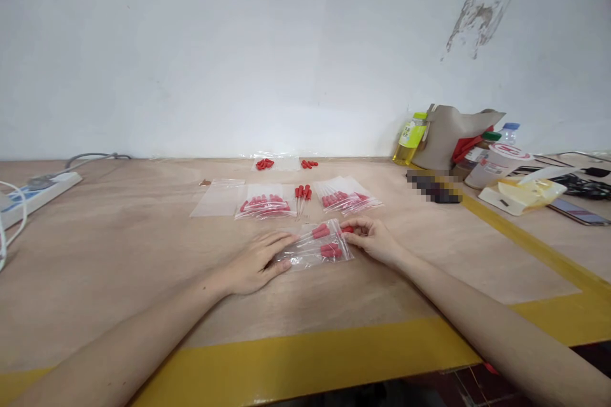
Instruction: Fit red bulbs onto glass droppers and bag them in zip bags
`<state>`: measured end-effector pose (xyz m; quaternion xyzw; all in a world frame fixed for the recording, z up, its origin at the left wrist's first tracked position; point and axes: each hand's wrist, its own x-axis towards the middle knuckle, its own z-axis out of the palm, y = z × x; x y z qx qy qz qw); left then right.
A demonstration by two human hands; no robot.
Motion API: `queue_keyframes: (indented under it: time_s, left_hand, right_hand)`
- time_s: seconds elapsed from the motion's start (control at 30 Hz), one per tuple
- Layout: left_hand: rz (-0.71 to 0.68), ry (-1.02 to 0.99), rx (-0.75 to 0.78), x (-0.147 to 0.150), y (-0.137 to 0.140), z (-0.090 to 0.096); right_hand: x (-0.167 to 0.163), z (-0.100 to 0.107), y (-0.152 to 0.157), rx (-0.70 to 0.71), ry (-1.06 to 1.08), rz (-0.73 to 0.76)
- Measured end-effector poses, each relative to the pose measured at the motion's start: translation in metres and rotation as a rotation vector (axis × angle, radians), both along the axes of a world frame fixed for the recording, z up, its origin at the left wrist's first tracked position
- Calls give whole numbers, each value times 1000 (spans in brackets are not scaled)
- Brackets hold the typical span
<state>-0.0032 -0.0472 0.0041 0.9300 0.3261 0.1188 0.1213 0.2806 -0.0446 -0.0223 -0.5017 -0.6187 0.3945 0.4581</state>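
A clear plastic zip bag (305,259) lies on the table with several red-bulbed droppers (330,249) inside, their thin clear stems pointing left. My left hand (260,261) grips the bag's left end, fingers over the top edge and thumb on the lower one. At the bag's right end, my right hand (375,240) is closed with thumb and fingers around a red-bulbed dropper (348,229); its stem is hard to make out at the bag's opening. Beyond the bag, a few loose red-bulbed droppers (302,192) lie between a filled bag (267,205) and more filled bags (346,196).
Flat bags (217,198) lie at back left, and red bulbs (265,165) on plastic near the wall. A power strip (42,194) sits far left. To the right stand a yellow-green bottle (410,138), a cup (496,166) and a phone (578,211). Yellow tape (305,359) edges the table.
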Motion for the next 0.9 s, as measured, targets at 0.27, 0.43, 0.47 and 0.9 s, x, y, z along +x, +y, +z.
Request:
queue_keyframes:
  time_s: [0.27, 0.43, 0.47, 0.9]
  left_hand:
    - [13, 12, 29, 2, -1, 0]
    - [5, 6, 38, 2, -1, 0]
    - [4, 7, 38, 1, -1, 0]
    - [-64, -49, 17, 0, 0, -1]
  right_hand:
    - [-8, 3, 3, -53, -48, 86]
    - [-11, 14, -5, -207, 25, 144]
    - [-11, 16, -6, -234, 19, 135]
    - [-9, 18, 2, -269, -113, 132]
